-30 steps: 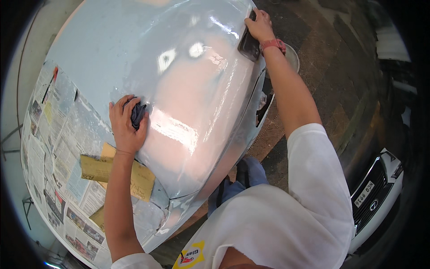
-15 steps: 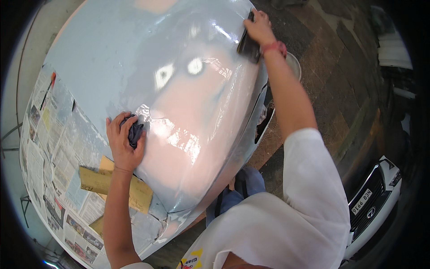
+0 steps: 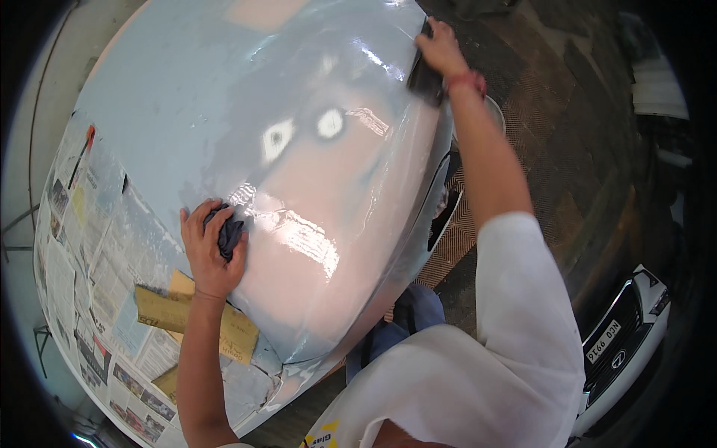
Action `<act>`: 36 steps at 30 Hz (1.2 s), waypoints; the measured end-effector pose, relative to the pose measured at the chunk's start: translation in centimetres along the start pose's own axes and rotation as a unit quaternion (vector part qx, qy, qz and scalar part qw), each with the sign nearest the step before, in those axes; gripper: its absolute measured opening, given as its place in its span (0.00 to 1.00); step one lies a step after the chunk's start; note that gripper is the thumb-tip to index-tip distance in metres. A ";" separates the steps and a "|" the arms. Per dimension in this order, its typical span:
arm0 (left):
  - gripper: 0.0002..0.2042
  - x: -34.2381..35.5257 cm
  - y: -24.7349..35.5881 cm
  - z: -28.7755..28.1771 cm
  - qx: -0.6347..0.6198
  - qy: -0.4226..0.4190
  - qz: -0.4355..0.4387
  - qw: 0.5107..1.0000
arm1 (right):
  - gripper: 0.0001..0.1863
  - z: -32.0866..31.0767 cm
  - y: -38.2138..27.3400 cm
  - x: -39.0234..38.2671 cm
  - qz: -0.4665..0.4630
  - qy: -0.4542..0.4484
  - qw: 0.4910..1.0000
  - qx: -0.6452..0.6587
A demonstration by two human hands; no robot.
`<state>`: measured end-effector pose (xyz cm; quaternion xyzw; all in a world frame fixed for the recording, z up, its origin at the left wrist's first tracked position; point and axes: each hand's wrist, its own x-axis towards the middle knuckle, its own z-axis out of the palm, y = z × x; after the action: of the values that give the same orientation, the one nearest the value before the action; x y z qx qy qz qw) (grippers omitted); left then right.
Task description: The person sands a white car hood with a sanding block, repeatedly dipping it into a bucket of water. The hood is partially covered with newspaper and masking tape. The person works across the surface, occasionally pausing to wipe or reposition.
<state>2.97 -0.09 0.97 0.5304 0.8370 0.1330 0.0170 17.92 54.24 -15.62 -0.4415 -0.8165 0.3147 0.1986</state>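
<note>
My left hand (image 3: 213, 261) rests on the pale blue-grey and pinkish car body panel (image 3: 314, 187), its fingers curled round a crumpled dark cloth (image 3: 231, 230). My right hand (image 3: 442, 48) is at the far right edge of the panel, gripping a flat dark block (image 3: 424, 78) laid on the glossy surface; hand and block are slightly blurred. Yellow sheets of paper (image 3: 228, 328), probably abrasive, lie beside my left forearm on the newspaper (image 3: 89, 284) covering the panel's left part.
Right of the panel are dark, worn floor mats (image 3: 538, 149) and a pale round container (image 3: 493, 112), partly hidden by my right forearm. A loose white car front bumper with black grille (image 3: 620, 336) stands at lower right. Pale floor (image 3: 30, 112) lies along the left.
The whole panel appears lower in the picture. Relative to its marks, my right hand and block have moved farther up along the right edge, while my left hand stays about put.
</note>
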 end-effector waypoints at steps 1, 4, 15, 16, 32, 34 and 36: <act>0.23 0.0 0.0 0.0 0.001 0.001 0.003 1.000 | 0.42 0.2 0.7 2.2 0.054 -0.003 0.999 0.002; 0.23 0.0 0.1 -0.1 -0.007 0.004 0.001 1.000 | 0.41 -0.1 -0.9 -2.2 0.015 -0.017 1.000 -0.010; 0.24 -0.1 0.0 0.0 0.002 -0.012 0.002 1.000 | 0.40 -0.3 0.8 -7.0 -0.040 0.026 0.998 0.040; 0.24 -0.2 0.0 -0.1 0.004 -0.009 0.005 1.000 | 0.41 -0.5 1.7 -3.2 -0.009 0.041 0.998 0.047; 0.23 -0.2 0.2 -0.1 0.003 -0.004 0.007 1.000 | 0.39 -1.8 1.4 -7.0 -0.002 0.030 0.997 0.074; 0.23 -0.3 0.1 -0.1 0.008 0.000 0.009 1.000 | 0.39 -1.3 2.4 -5.0 0.004 0.047 0.997 0.065; 0.23 -0.3 0.1 0.0 0.003 0.009 0.015 1.000 | 0.38 -1.1 0.0 -10.3 -0.002 0.045 0.999 0.023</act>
<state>3.19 -0.34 0.97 0.5417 0.8295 0.1359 0.0061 24.06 45.93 -15.30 -0.4488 -0.8000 0.3128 0.2464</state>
